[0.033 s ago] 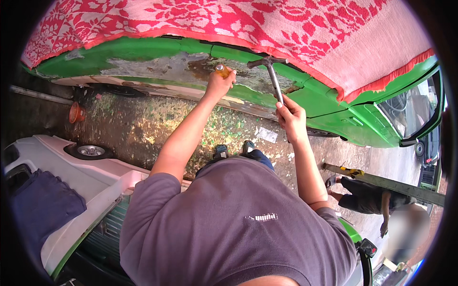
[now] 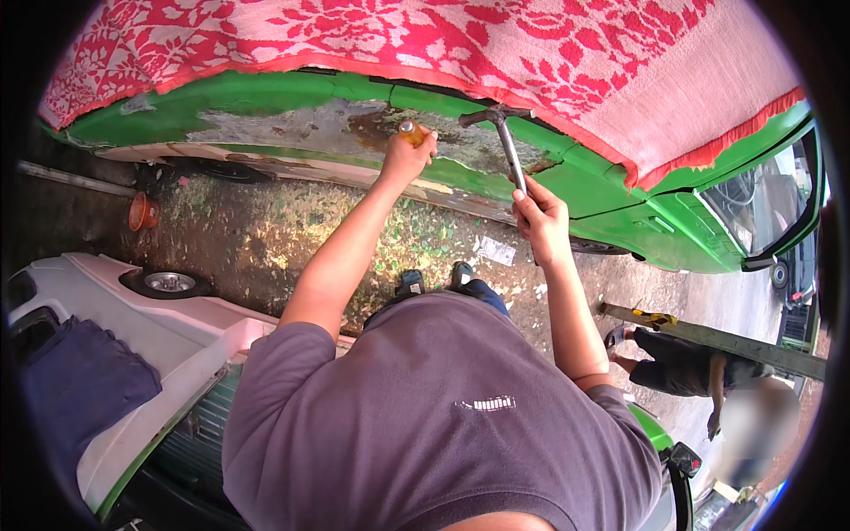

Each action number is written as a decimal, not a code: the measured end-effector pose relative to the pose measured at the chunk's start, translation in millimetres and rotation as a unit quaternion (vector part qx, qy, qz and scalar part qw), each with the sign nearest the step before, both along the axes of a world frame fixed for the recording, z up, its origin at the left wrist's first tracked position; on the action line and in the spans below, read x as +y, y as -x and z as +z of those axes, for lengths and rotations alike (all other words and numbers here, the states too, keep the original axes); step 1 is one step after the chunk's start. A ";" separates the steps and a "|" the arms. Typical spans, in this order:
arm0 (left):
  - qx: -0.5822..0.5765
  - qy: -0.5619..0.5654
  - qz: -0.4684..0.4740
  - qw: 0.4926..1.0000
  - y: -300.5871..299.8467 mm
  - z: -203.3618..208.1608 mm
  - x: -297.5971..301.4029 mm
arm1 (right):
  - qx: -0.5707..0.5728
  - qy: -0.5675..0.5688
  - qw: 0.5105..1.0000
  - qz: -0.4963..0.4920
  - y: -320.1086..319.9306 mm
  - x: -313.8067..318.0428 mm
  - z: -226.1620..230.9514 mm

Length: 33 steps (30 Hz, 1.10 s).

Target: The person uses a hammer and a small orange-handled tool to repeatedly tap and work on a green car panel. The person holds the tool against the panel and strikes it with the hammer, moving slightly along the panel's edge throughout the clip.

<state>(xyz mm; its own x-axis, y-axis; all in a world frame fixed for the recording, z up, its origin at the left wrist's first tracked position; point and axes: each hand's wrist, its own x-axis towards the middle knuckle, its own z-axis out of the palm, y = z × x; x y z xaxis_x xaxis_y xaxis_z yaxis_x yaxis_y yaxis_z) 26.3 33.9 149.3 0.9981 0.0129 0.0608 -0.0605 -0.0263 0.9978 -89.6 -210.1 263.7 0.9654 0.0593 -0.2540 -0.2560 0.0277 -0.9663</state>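
My left hand (image 2: pixel 409 162) is closed around the amber handle of a tool (image 2: pixel 411 133), whose metal-capped butt points up. The tool's working end is hidden, so I cannot tell if it is a chisel or a screwdriver. In my right hand (image 2: pixel 542 217) is a hammer (image 2: pixel 507 146) with a metal shaft and a long, narrow crosswise head. The head is raised to the right of the amber handle, apart from it. Beyond both hands is the side of a green car (image 2: pixel 611 208), with a bare grey and rusty brown patch (image 2: pixel 310 124) where the paint is gone.
A red and pink floral cloth (image 2: pixel 372 35) drapes over the green car. Paint flakes litter the floor (image 2: pixel 266 230). Behind on the left stands a pale car (image 2: pixel 221 305) with dark fabric (image 2: pixel 93 376) on it. An orange container (image 2: pixel 142 211) lies far left. Right, another person stands near a post (image 2: pixel 726 339).
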 end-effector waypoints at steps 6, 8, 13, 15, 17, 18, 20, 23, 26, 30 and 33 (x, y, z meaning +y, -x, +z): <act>-0.006 0.013 0.009 1.000 -13.9 -1.3 -2.9 | -0.018 0.039 0.999 0.001 -14.3 -2.0 2.7; 0.001 0.002 -0.006 1.000 -13.2 -1.6 -4.6 | -0.039 0.070 0.996 0.039 -19.4 -5.0 7.2; 0.018 -0.030 -0.005 0.999 -11.5 -2.1 -14.1 | -0.245 0.224 0.940 0.077 -19.7 17.6 52.4; 0.029 -0.032 -0.003 0.999 -12.0 -4.4 -12.7 | -0.421 0.244 0.872 0.060 -22.3 20.4 48.3; 0.036 -0.047 -0.016 0.998 -11.4 -0.6 -12.8 | -0.310 0.408 0.845 0.153 -20.8 16.4 65.6; 0.040 -0.054 -0.023 0.997 -11.4 1.3 -12.7 | -0.249 0.483 0.816 0.196 -20.8 13.7 71.5; 0.038 -0.066 -0.019 0.997 -15.2 4.1 -14.3 | -0.295 0.421 0.841 0.167 -28.3 12.6 67.6; 0.045 -0.122 -0.012 0.991 -18.0 -0.1 -17.1 | -0.308 0.365 0.865 0.150 -25.7 11.3 88.7; 0.045 -0.168 -0.023 0.984 -19.6 -3.4 -20.3 | -0.347 0.381 0.845 0.140 -29.2 6.7 91.3; -0.108 -0.213 -0.032 0.971 -12.9 -11.0 -38.0 | -0.267 0.467 0.815 0.215 -42.7 -6.0 65.7; -0.036 -0.243 -0.031 0.969 -13.0 13.4 -40.8 | -0.273 0.397 0.859 0.173 -31.1 -6.9 80.6</act>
<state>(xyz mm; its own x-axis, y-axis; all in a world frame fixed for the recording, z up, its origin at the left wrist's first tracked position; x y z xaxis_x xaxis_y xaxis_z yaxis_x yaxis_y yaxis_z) 39.3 -6.9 162.7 0.9889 -0.0948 0.1145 -0.1464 -0.4861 0.8616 -58.6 -217.1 344.3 0.9129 0.3844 0.1374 0.3812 -0.6821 -0.6241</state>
